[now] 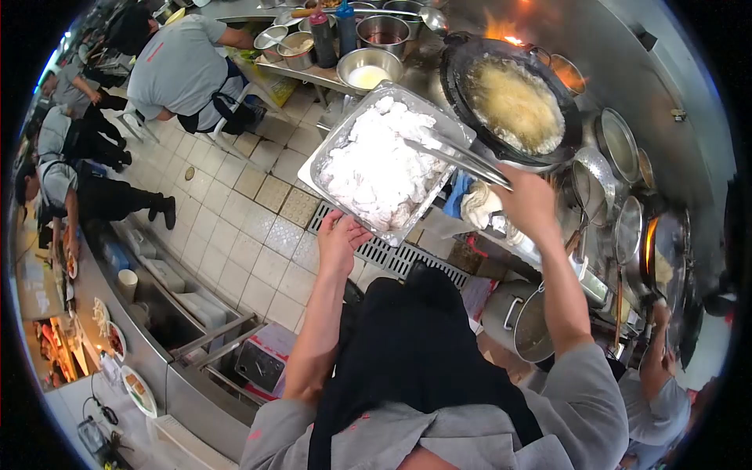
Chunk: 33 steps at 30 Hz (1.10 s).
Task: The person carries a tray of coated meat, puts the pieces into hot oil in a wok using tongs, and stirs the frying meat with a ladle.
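No text, label, brand, number or sign can be read. A small red marking [154, 52] runs across the back of a co-worker's grey shirt [176, 74], too small and blurred to make out. Red marks [254, 435] also show on the camera wearer's own grey top [580, 399], likewise illegible.

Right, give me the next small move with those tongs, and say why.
Probably close the tongs on some white-coated pieces: the right hand holds them with their tips at the heap, the left hand is at the metal tray, and yellowish liquid foams in the wok alongside.
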Each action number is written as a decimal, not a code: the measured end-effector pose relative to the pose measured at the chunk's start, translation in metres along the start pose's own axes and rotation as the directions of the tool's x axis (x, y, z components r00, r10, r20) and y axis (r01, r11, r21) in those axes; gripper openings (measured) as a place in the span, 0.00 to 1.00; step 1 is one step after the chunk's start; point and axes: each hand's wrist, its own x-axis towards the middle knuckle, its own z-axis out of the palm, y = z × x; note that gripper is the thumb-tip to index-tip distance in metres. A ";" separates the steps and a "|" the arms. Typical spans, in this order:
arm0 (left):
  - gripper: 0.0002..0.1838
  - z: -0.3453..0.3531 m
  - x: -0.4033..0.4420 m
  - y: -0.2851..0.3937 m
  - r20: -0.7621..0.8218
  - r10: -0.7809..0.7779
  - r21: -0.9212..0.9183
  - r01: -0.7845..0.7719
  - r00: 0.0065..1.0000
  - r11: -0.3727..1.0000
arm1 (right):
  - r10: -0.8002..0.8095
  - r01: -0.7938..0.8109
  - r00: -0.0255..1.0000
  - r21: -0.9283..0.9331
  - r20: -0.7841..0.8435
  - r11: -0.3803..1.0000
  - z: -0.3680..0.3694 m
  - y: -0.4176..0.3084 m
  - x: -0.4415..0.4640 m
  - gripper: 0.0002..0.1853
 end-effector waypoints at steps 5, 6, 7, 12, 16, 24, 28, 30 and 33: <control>0.15 0.002 -0.003 -0.001 0.020 -0.009 -0.025 0.009 1.000 1.000 | -0.059 0.055 0.995 -0.053 -0.081 0.997 0.053 -0.022 0.044 0.19; 0.15 0.002 -0.002 -0.001 0.024 -0.005 -0.022 0.005 1.000 1.000 | -0.075 0.070 0.992 -0.050 -0.100 0.996 0.049 -0.024 0.041 0.18; 0.14 0.001 -0.002 -0.002 0.027 -0.001 -0.019 0.002 1.000 1.000 | -0.092 0.088 0.989 -0.046 -0.117 0.995 0.043 -0.024 0.038 0.18; 0.13 0.006 -0.002 -0.002 -0.016 -0.007 -0.025 0.006 1.000 1.000 | 0.109 -0.080 0.980 0.175 -0.165 0.981 -0.011 0.005 0.010 0.17; 0.13 0.006 -0.002 -0.002 -0.017 -0.007 -0.018 0.006 1.000 1.000 | 0.302 -0.300 0.922 0.047 -0.244 0.953 -0.039 0.052 0.018 0.16; 0.14 0.004 -0.001 -0.003 -0.007 -0.005 0.006 0.006 1.000 1.000 | 0.338 -0.392 0.890 -0.134 -0.306 0.910 -0.009 0.135 0.040 0.20; 0.13 0.003 0.002 -0.004 -0.016 -0.013 0.012 0.013 1.000 1.000 | 0.251 -0.263 0.937 -0.020 -0.244 0.965 -0.029 0.071 0.009 0.21; 0.13 0.005 0.003 -0.004 -0.014 -0.010 0.011 0.010 1.000 1.000 | 0.112 -0.126 0.975 -0.068 -0.190 0.990 -0.023 0.036 -0.001 0.20; 0.12 0.003 0.005 -0.005 0.002 0.002 0.027 -0.002 1.000 1.000 | -0.077 0.061 0.988 -0.127 -0.131 0.990 0.004 -0.009 0.006 0.16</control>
